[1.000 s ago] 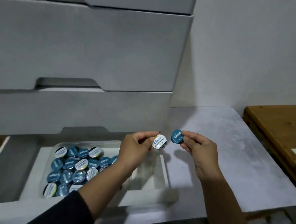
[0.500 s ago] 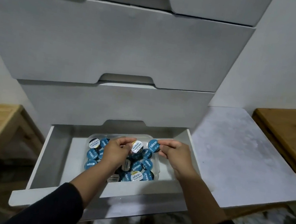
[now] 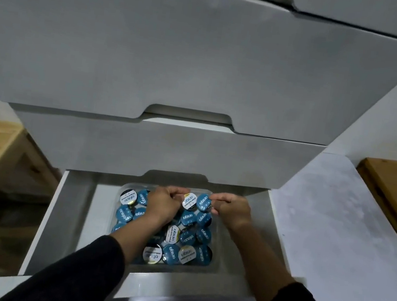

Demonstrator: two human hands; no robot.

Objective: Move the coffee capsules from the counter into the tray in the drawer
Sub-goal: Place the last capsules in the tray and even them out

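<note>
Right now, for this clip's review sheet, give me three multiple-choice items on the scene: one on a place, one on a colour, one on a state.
1. Where are both hands?
A. Over the tray in the open drawer
B. On the grey counter
C. On the wooden table

2. What colour is the lid of the capsule in the right hand?
A. Red
B. Blue
C. Green

3. What state is the bottom drawer in?
A. Shut
B. Pulled out
C. Removed and set on the counter

Answers:
1 A: the left hand and the right hand are above the clear tray, far end.
2 B: the blue-lidded capsule sits at the right fingertips, beside the white-lidded capsule held by the left.
3 B: the drawer shows its white inside, while the two fronts above are closed.
</note>
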